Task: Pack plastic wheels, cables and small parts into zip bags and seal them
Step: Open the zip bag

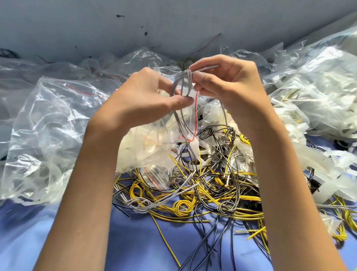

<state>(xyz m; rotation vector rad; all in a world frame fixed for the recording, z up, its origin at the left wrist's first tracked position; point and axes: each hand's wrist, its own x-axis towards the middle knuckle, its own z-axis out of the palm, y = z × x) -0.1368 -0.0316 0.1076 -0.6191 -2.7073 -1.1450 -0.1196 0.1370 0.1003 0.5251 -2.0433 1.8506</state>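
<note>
**A:** Head view, please: what are the two hands doing?

**B:** Both are being held up side by side. The left hand point(146, 95) is pinching a grey cable point(183, 84) between its thumb and curled fingers. The right hand point(227, 84) is gripping the top of the same cable. Its thumb and forefinger are closing on the folded loops, and a short end is poking out across its fingers.

**A:** Where is the rest of that cable going?

**B:** Its strands are hanging down below the fingertips and trailing between the two wrists.

**A:** And the bags?

**B:** A zip bag point(153, 138) with a red strip is lying just below the left hand, holding pale plastic pieces. A large clear bag point(46, 139) is lying crumpled out past the left forearm. More clear bags point(329, 70) are piling up beyond the right hand.

**A:** What is lying under the arms?

**B:** A tangle of yellow and black cables point(212, 194) is spreading between the forearms, beneath the hands. A loose grey wire point(150, 201) is curling beside the left forearm. White plastic strips point(335, 179) are lying outside the right forearm. All of it is resting on a blue cloth point(66, 243), and a grey wall point(117, 20) is showing above the hands.
</note>
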